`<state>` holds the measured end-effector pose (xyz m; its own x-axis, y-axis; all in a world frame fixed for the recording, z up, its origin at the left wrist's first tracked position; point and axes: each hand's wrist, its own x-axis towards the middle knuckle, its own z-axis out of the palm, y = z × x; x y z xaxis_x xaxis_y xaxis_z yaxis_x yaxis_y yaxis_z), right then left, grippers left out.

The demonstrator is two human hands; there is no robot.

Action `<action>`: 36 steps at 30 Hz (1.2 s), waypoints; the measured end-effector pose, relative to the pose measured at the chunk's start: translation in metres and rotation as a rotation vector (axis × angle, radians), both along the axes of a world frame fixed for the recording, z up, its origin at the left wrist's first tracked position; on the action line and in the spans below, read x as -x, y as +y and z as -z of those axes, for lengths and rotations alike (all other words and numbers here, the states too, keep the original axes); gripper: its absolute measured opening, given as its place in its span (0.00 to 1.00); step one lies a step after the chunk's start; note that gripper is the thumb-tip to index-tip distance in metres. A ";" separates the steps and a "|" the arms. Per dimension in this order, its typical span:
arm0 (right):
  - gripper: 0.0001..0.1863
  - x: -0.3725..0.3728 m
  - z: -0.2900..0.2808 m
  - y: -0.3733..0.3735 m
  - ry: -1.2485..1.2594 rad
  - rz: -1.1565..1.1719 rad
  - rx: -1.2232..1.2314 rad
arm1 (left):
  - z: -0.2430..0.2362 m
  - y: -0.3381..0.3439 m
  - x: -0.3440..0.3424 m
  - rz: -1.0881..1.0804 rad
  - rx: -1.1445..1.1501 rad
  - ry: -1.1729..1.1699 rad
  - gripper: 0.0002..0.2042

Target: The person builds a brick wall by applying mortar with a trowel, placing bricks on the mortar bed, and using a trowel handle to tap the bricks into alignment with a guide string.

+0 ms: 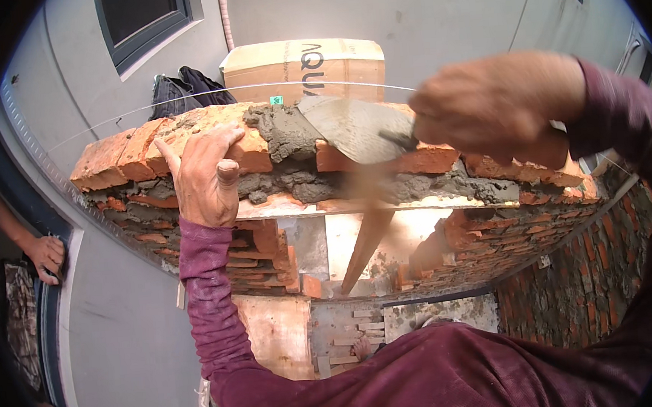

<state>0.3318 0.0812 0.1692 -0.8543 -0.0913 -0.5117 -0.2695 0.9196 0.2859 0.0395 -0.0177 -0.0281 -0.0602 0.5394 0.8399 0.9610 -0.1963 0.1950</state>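
Observation:
My right hand (493, 108), smeared by motion, is closed on the handle of a trowel over the right half of the brick course. The trowel's grey, mortar-smeared blade (354, 126) lies tilted across the wall top, against a heap of wet mortar (283, 133). My left hand (207, 174) rests on the near edge of an orange brick (210, 121) left of the mortar, its fingers apart and holding nothing. Below this course, a thick grey mortar joint (325, 187) bulges out along the wall's near face. A brownish blur hangs under the blade.
A taut string (257, 85) runs behind the course. Beyond stand a cardboard box (301, 65) and a dark bag (189, 88). Under the wall top, a wooden piece (367, 250) slants through an opening. At the left, another person's hand (46, 257) rests at a dark frame.

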 end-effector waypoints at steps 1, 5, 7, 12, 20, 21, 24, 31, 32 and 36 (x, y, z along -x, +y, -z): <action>0.08 -0.012 0.001 -0.030 -0.015 0.264 -0.063 | 0.006 0.010 -0.004 0.051 -0.045 -0.034 0.44; 0.05 -0.058 0.014 -0.063 0.344 0.721 -0.008 | -0.006 -0.006 0.007 -0.016 0.063 0.022 0.44; 0.06 -0.072 0.021 -0.087 0.536 0.665 -0.145 | -0.011 -0.002 0.004 0.034 0.038 0.010 0.44; 0.07 -0.045 0.044 -0.089 0.617 0.500 -0.091 | -0.011 0.001 0.011 0.037 0.086 0.003 0.48; 0.20 -0.045 0.049 -0.112 0.531 0.423 -0.407 | -0.004 0.000 0.009 0.074 0.006 -0.036 0.45; 0.21 -0.047 0.049 -0.113 0.537 0.405 -0.400 | -0.004 0.001 0.009 0.077 0.010 -0.035 0.45; 0.24 -0.056 0.052 -0.114 0.556 0.409 -0.336 | -0.004 0.002 0.011 0.067 0.028 -0.032 0.45; 0.24 -0.033 0.075 -0.119 0.308 0.282 -0.805 | -0.009 0.001 0.010 0.081 0.055 -0.008 0.44; 0.24 -0.028 0.066 -0.119 0.290 0.245 -0.821 | -0.009 0.001 0.010 0.080 0.056 -0.015 0.44; 0.24 -0.019 0.059 -0.128 0.224 0.316 -0.927 | -0.007 0.003 0.010 0.084 0.038 -0.029 0.44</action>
